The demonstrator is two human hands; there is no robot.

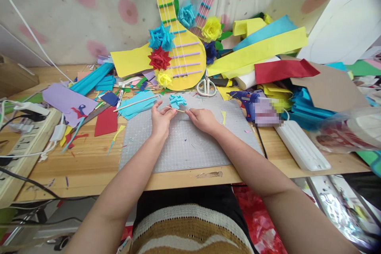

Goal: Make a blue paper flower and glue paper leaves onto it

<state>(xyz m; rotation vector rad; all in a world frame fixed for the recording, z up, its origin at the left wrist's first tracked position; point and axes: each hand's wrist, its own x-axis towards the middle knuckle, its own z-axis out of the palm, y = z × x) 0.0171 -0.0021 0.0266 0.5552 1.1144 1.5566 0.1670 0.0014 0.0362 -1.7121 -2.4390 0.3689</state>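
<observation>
Both hands meet over a grey cutting mat [184, 147] on the wooden desk. My left hand [160, 119] pinches a thin wooden stick [174, 109] that carries a small light blue paper flower [177, 101] at its far end. My right hand [202, 119] is closed in a pinch on the stick's other end, just right of the flower. The flower hovers just above the mat's far edge.
White scissors [206, 86] and a blue glue gun [248, 101] lie beyond the mat. A yellow paper guitar [181, 53] with paper flowers leans at the back. Coloured paper sheets [262, 47] pile at right, scraps at left. Power strips [300, 147] flank the mat.
</observation>
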